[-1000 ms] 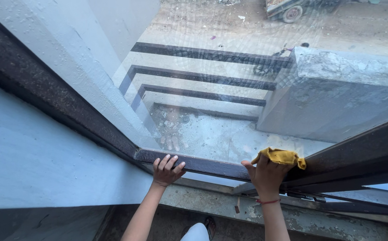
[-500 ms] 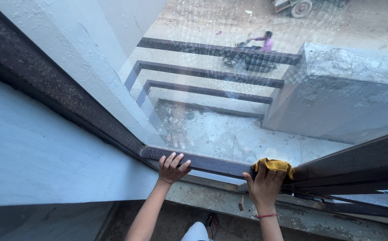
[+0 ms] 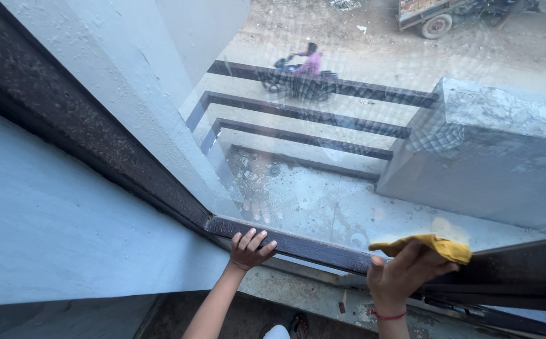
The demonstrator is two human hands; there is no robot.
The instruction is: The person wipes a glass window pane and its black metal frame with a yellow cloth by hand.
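Note:
My left hand (image 3: 249,248) rests with spread fingers on the dark metal bottom rail of the window frame (image 3: 310,249), near its left corner. My right hand (image 3: 403,274) grips a yellow cloth (image 3: 435,245) and presses it against the same rail further right, where the glass pane (image 3: 323,157) meets the frame. A thin red band circles my right wrist.
A pale blue wall (image 3: 59,232) lies to the left of the frame. Through the glass I see concrete ledges, a grey parapet block (image 3: 492,163), and a person riding a motorbike (image 3: 298,78) on the dirt road below. My sandalled foot (image 3: 288,326) shows at the bottom.
The view has shifted, and my right hand with the cloth has slid a little right along the rail. The motorbike rider outside has moved left along the road.

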